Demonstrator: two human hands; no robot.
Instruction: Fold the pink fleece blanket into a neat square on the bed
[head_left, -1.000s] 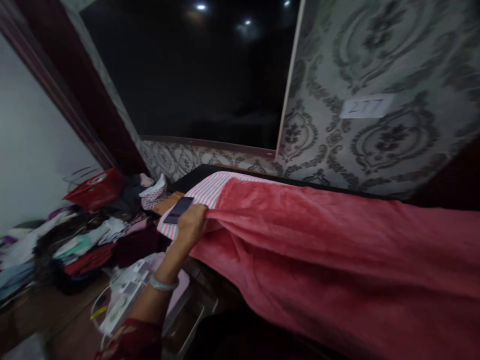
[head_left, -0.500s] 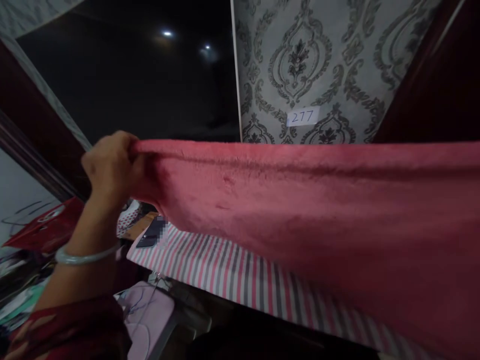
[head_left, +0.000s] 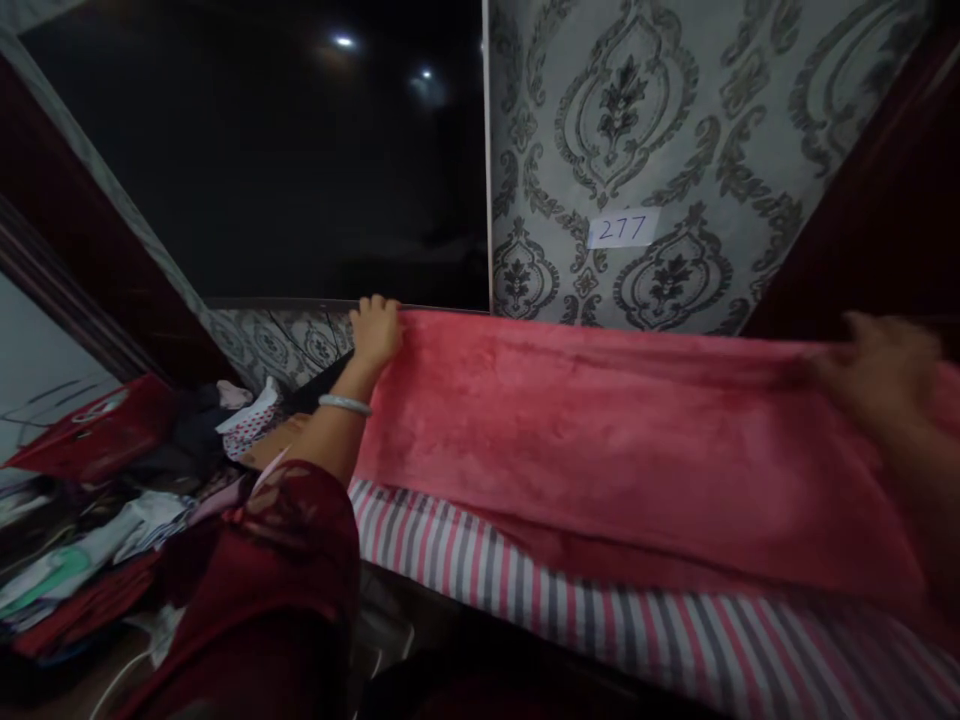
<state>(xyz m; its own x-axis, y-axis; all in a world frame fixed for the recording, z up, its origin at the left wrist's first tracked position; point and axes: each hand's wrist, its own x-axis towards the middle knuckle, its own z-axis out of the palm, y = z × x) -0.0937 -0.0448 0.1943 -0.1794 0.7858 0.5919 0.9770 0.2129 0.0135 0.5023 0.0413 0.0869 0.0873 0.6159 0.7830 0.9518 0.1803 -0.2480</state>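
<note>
A pink-red fleece cloth (head_left: 600,440) is stretched wide between my two hands over a surface covered in a pink, grey and white striped sheet (head_left: 540,575). My left hand (head_left: 375,330), with a pale bangle on its wrist, grips the cloth's far left corner near the wall. On the right, my right hand (head_left: 885,375) is blurred and holds the cloth's other top corner. The cloth's lower part lies on the striped sheet.
A heap of folded and loose clothes (head_left: 90,540) with a red bag (head_left: 97,430) lies at the left. A dark window (head_left: 300,170) and patterned wallpaper with a paper label reading 277 (head_left: 622,228) stand behind. A dark red frame (head_left: 862,200) rises at right.
My left hand has carried the cloth's corner away from me toward the wall and lower. My right hand has come into view. The phone on the striped sheet is now hidden.
</note>
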